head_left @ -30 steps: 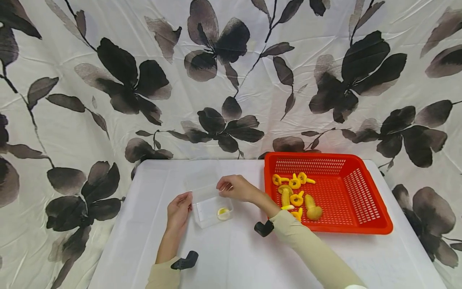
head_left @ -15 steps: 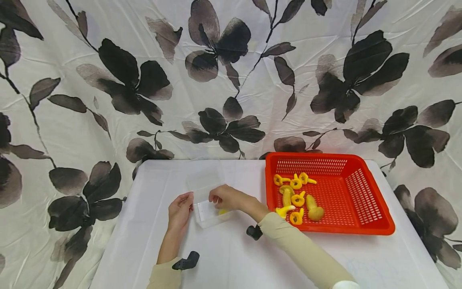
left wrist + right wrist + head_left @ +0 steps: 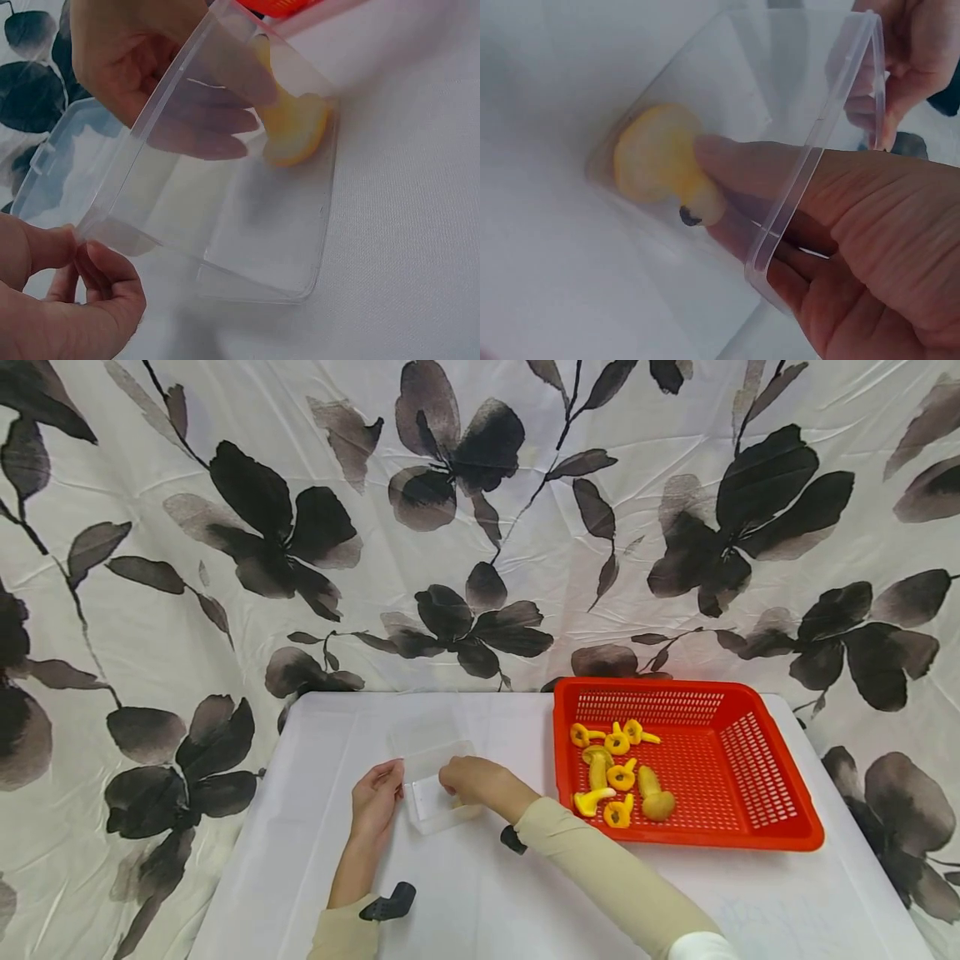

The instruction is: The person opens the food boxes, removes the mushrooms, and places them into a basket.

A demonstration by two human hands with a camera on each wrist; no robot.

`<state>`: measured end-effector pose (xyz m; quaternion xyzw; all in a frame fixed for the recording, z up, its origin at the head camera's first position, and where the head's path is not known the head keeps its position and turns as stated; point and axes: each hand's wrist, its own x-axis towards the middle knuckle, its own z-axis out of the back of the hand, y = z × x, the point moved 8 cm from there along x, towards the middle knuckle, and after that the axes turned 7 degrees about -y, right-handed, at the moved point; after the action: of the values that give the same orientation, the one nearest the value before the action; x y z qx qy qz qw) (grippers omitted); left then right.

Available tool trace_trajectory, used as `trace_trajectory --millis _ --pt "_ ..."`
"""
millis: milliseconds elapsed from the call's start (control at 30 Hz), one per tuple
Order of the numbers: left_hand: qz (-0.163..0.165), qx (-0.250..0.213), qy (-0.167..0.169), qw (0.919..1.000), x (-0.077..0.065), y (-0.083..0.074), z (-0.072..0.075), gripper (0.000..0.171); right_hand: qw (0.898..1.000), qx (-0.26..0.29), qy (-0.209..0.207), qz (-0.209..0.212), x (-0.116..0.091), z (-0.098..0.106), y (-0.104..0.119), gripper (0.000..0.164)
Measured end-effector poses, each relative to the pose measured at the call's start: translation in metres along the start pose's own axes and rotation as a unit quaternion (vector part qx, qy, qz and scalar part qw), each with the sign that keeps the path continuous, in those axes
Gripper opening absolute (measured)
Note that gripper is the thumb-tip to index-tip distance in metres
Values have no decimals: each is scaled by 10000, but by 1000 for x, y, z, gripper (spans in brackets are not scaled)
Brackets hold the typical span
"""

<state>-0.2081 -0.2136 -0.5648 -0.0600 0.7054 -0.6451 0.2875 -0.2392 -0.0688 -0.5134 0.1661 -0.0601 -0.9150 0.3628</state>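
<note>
A clear plastic container (image 3: 429,806) stands on the white table in the head view. My left hand (image 3: 375,802) pinches its left rim between thumb and fingers. Reaching over the opposite rim, my right hand (image 3: 480,783) has its fingers inside the container. There it pinches the stem of a yellow mushroom (image 3: 656,154), with the thumb on one side and fingers on the other. The pale-edged cap of that mushroom sits in the container's corner in both wrist views. From the head view it is almost wholly hidden behind the right hand.
A red perforated basket (image 3: 750,760) stands to the right, under reach of the right sleeve. Several yellow mushrooms (image 3: 621,775) and two brownish ones, such as the brown mushroom (image 3: 655,795), lie in its left half. The container's clear lid (image 3: 427,732) lies behind it.
My right hand has moved left and down from the container's rim into it, and now has hold of the mushroom that lay there. The left hand has stayed at the rim.
</note>
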Motion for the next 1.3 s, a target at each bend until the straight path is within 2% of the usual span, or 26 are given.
trace_trajectory --millis 167,300,500,633,800,1033,1300 --pt "-20 -15 -26 10000 1 1 -2 31 9937 -1092 -110 212 2 -1 6 11" --pt "22 4 -16 10000 0 2 -3 33 9916 -1250 -108 316 2 -3 6 11" --pt "8 1 18 10000 -1 1 -5 31 9963 -423 -379 644 -6 3 2 9" --pt "-38 16 24 10000 -1 0 -5 32 9911 200 -779 1064 -8 10 2 9" --pt "-84 24 68 9999 0 -1 -4 33 9827 956 -1035 1201 -14 19 -3 10" --pt "-29 23 57 10000 -1 -1 -3 34 9595 1873 -1506 1472 -24 34 -12 15" --pt "-35 129 56 9999 -1 -2 0 37 9317 3091 -1587 1055 -34 37 -33 19"
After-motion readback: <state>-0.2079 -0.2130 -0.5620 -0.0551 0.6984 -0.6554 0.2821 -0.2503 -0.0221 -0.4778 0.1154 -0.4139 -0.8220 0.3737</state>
